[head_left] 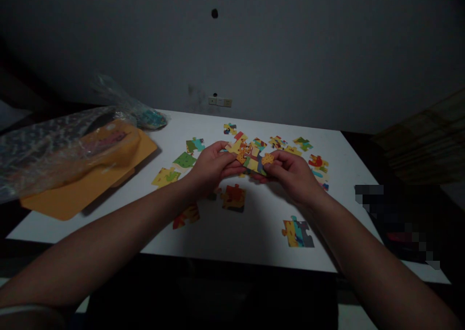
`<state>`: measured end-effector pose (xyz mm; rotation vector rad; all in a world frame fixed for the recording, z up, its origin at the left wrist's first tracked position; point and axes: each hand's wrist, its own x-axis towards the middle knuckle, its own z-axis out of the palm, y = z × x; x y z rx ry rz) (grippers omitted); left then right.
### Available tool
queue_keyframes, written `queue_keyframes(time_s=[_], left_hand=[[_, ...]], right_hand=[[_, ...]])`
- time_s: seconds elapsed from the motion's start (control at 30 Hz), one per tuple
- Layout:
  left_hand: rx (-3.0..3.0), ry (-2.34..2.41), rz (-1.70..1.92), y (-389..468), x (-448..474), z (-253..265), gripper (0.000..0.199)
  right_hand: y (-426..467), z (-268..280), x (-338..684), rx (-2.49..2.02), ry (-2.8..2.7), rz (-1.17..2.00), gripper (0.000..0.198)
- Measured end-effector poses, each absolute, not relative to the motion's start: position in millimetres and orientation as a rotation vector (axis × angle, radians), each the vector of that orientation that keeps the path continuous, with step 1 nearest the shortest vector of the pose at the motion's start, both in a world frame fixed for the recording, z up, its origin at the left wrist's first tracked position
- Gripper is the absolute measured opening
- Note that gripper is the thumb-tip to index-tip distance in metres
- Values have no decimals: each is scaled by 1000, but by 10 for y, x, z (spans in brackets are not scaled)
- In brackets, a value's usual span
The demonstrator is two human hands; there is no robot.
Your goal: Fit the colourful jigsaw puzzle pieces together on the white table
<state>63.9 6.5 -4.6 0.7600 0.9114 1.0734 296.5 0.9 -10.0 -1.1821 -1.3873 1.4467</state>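
Note:
Above the middle of the white table, my left hand (218, 164) and my right hand (288, 172) hold jigsaw puzzle pieces (250, 151) with a cartoon animal print. The held pieces lie edge to edge between the hands; I cannot tell whether they are locked together. My left thumb presses on the left side, and my right thumb and fingers pinch the right side. Below the hands lies a dark piece with a red shape (233, 198). A yellow, blue and grey piece (298, 232) rests near the front edge, beside my right forearm.
Several loose pieces lie around, including a green one (185, 160) at left and a red-and-yellow one (318, 163) at right. An orange envelope (87, 185) and clear plastic wrapping (61, 136) cover the left of the white table (218, 245). A wall with sockets (220, 101) stands behind.

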Motion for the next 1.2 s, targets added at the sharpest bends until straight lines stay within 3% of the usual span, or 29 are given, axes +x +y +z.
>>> queue_keyframes(time_s=[0.3,0.53,0.67,0.77,1.07,1.2], left_hand=[[763,913,1086,63,641,-32,29],[846,937,1130,95,597,-47,25],[906,970,1141,101,575,-50,26],[907,998,1106,96,578,-48,26],[928,1009,1095,89,579,-48,22],[922,991,1111,102,572,-50,21]], right_hand=[[2,-96,2962,-1211,-1423,1452,37],[52,-9,3139,-1133,-1705,1279,19],[20,113,3357,-1130,-2158,1370,32],[-8,166,3436,-1269,-2416,1221,37],[-188,437,3704,-1598,-2499,777,28],[-579,538,3754,-1695,-2612,816,44]])
